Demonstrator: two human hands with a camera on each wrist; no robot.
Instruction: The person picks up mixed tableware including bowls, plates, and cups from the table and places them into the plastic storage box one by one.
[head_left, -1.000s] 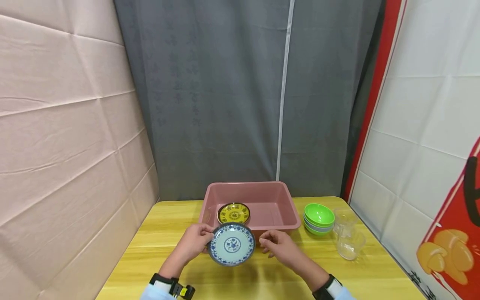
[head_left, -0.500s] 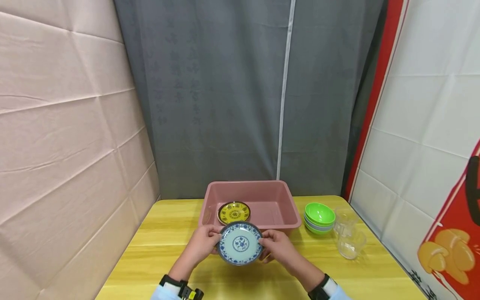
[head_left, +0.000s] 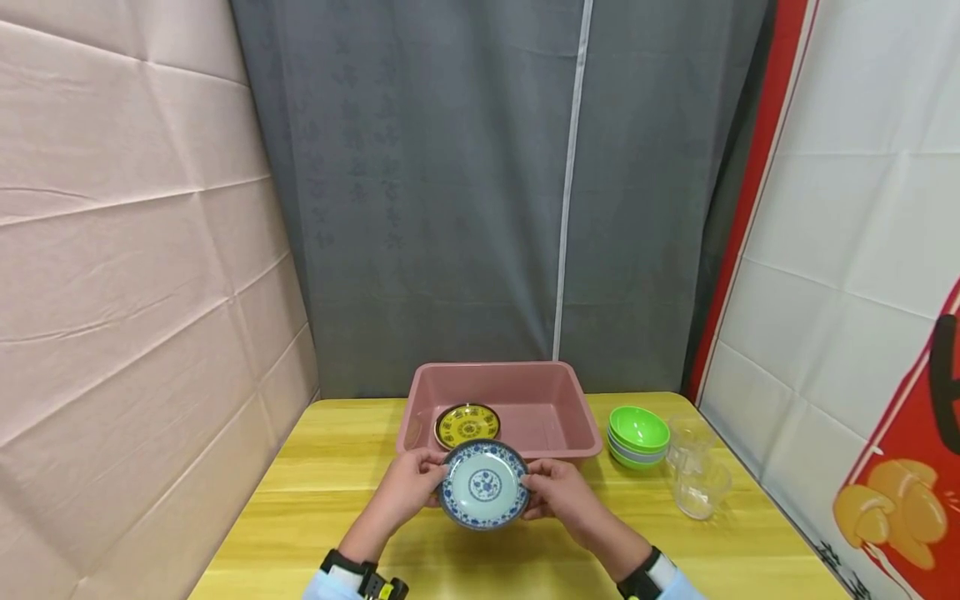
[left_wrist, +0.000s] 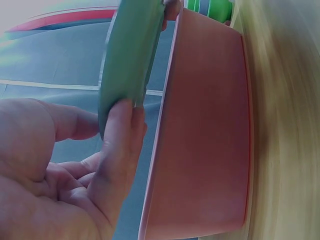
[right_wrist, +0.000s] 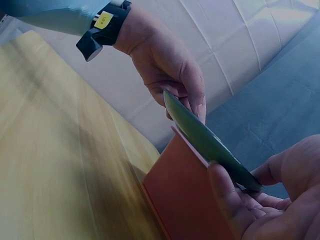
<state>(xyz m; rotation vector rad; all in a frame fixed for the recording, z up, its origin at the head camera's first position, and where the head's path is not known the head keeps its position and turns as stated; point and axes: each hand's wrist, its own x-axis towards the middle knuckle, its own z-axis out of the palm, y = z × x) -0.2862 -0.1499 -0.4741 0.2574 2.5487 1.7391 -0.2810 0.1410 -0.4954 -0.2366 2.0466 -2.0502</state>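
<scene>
A blue-and-white patterned plate point(head_left: 484, 485) is held up in front of the pink basin, its decorated face tilted toward the head camera. My left hand point(head_left: 411, 486) pinches its left rim, thumb on the face and fingers behind. On the opposite rim my right hand point(head_left: 558, 493) pinches it the same way. Both wrist views show the plate's edge between thumb and fingers, the left wrist view with its underside point(left_wrist: 131, 55) close by the basin's wall. Inside the pink basin point(head_left: 540, 377), at its left, lies a yellow plate point(head_left: 468, 423) with a dark rim, partly hidden by the held plate.
Right of the basin stands a stack of green and grey bowls point(head_left: 638, 433). Beside it are clear glass mugs point(head_left: 701, 490). Everything stands on a yellow wood-grain table point(head_left: 315, 475), with a grey curtain point(head_left: 435, 208) behind and cloth walls on both sides.
My right hand has come in from apart and taken the plate's right rim. The plate and my left hand have shifted a little to the right. Basin, bowls and mugs stay put.
</scene>
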